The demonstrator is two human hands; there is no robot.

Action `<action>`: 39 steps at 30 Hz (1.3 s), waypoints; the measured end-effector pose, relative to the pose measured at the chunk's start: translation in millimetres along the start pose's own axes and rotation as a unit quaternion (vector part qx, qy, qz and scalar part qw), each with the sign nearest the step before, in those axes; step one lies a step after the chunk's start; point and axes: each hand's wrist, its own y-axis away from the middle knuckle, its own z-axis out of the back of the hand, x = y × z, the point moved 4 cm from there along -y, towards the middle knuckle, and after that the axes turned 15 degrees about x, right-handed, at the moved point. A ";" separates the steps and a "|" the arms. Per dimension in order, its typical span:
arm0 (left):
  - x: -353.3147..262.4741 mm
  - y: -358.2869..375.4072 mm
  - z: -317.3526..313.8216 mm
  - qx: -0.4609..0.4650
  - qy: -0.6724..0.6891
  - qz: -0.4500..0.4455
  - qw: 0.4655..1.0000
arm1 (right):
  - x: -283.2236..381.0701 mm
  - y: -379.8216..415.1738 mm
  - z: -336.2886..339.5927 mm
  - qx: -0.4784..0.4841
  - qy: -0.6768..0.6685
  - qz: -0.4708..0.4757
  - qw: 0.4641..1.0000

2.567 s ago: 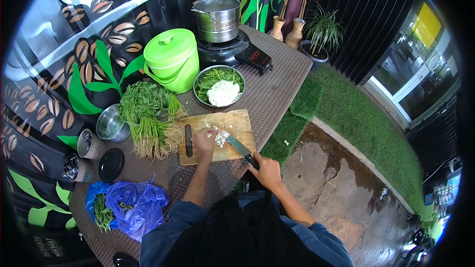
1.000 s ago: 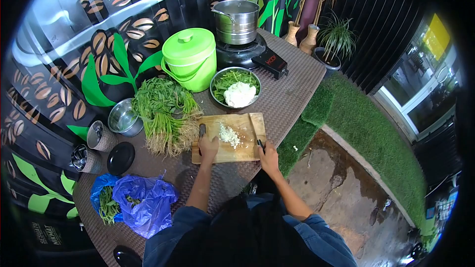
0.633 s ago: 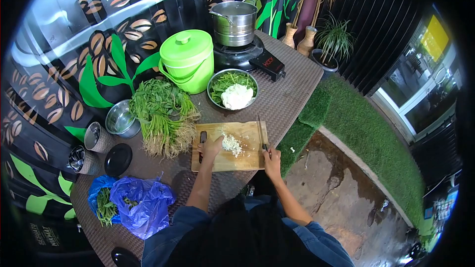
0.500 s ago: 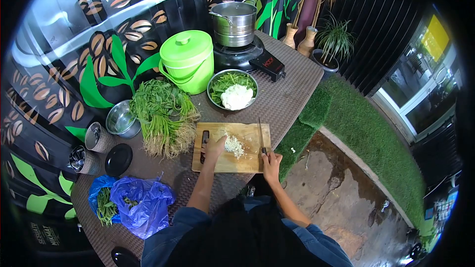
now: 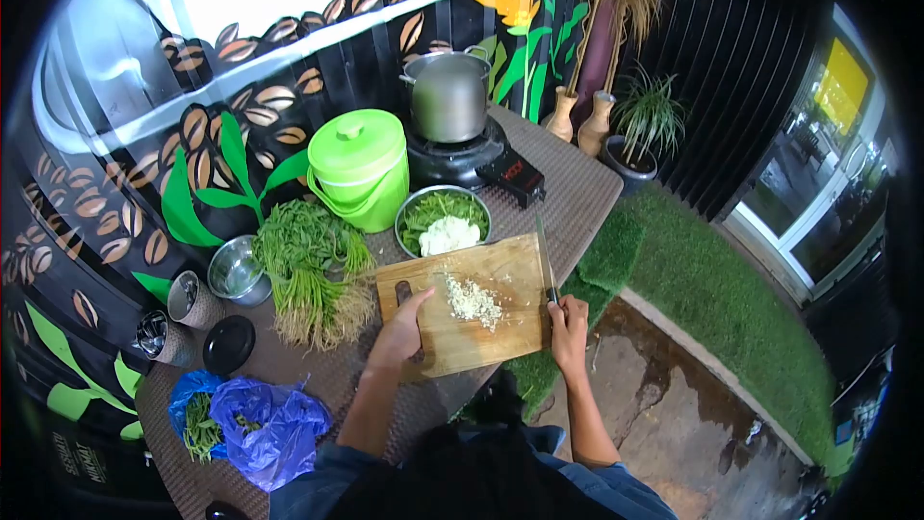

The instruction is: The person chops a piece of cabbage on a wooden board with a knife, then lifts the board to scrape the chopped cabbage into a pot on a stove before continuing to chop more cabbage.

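A wooden cutting board [image 5: 520,327] is raised and tilted, with chopped white pieces [image 5: 474,302] near its middle. My left hand [image 5: 397,332] grips the board's left end by the handle slot, thumb on top. In my right hand [image 5: 569,323] is a knife [image 5: 546,260], its blade pointing away from me along the board's right edge. Just beyond the board's far edge is a metal bowl [image 5: 398,227] of green leaves [image 5: 433,212] with a white mass [image 5: 449,235] on top.
Left of the bowl lie a bunch of rooted greens [image 5: 313,260] and an empty metal bowl [image 5: 240,271]. Behind stand a lidded green bucket [image 5: 361,169] and a pot [image 5: 449,96] on a stove [image 5: 452,166]. Blue bags [image 5: 269,429] lie at the near left.
The board has come up off the table and tilted, with my left hand now holding its handle end. My right hand and the knife have moved slightly right. The camera view has shifted.
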 end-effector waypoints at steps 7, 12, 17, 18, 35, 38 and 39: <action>-158.1 -25.5 -46.8 0.047 0.243 0.014 0.969 | 61.6 -111.0 26.9 0.055 -0.039 0.084 0.994; -229.3 -64.5 -40.1 0.034 0.309 0.015 0.950 | 97.8 -200.5 37.3 0.137 -0.132 0.114 0.975; -303.1 -125.7 -29.5 0.008 0.284 -0.028 0.958 | 151.4 -291.2 55.9 0.227 -0.289 0.096 0.925; -317.1 -141.5 -24.2 0.007 0.272 -0.031 0.962 | 150.7 -322.2 51.7 0.220 -0.252 0.143 0.931; -407.9 -312.6 56.8 -0.193 0.245 -0.189 0.931 | 162.2 -612.8 -90.1 0.243 -0.180 0.242 0.922; -398.5 -319.8 61.6 -0.178 0.252 -0.182 0.934 | 156.7 -611.2 -96.1 0.227 -0.135 0.235 0.936; -395.6 -321.5 59.2 -0.160 0.258 -0.182 0.935 | 156.4 -606.9 -94.6 0.220 -0.104 0.229 0.943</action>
